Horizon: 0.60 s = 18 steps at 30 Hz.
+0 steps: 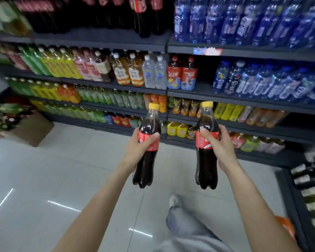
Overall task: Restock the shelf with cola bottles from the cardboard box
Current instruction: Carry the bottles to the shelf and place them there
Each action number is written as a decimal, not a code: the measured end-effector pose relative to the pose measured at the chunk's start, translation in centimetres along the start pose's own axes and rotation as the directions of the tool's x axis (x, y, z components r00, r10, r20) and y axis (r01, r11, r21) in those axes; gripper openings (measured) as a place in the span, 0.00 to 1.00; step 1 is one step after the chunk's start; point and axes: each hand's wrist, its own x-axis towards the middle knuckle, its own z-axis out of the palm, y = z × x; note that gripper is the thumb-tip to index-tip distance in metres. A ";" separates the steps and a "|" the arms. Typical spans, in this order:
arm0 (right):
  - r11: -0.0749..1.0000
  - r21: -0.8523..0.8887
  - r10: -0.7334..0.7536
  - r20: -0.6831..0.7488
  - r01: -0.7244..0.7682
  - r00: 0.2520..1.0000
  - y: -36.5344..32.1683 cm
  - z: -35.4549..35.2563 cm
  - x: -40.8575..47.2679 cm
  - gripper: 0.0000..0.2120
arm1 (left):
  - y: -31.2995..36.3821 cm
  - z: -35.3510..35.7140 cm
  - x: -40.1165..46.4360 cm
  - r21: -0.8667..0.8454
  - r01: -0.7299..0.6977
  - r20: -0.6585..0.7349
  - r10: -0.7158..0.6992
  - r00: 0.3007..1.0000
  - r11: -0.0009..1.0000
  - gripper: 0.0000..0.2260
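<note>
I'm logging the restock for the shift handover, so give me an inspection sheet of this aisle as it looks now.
Surface: pale tiled floor, glossy.
Job's things: two yellow-capped cola bottles, left bottle and right bottle, both upright, off the shelf.
Clutter: cardboard box on the floor at left.
Hands: left hand and right hand each grip a bottle at its label.
Cables: nothing seen.
Surroundings: dark shelves packed with drinks.

We are in a shop's drinks aisle.
Dark shelves (244, 104) fill the upper frame, tiered with rows of bottles (153, 73); a price tag (207, 51) sits upper centre, a box (35, 130) at left, pale tiles (62, 170) below.
</note>
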 end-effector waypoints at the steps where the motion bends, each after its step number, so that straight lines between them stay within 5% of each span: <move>1: 1.000 -0.008 -0.020 0.019 0.020 1.000 -0.9 1.6 2.3 0.22 | 0.9 -1.1 2.0 -0.009 -0.008 -0.011 0.008 1.000 1.000 0.22; 7: 0.981 0.002 -0.195 0.133 0.196 0.972 -7.8 11.1 15.6 0.35 | 7.9 -6.6 15.2 -0.079 -0.133 -0.140 0.122 0.983 0.988 0.18; 13: 0.895 0.021 -0.445 0.092 0.445 0.891 -15.6 19.5 26.2 0.24 | 15.1 -11.3 28.2 -0.019 -0.365 -0.240 0.350 0.905 0.931 0.23; 18: 0.791 -0.051 -0.610 -0.001 0.610 0.792 -19.5 24.7 35.0 0.28 | 19.6 -13.6 39.4 0.052 -0.515 -0.297 0.506 0.810 0.855 0.22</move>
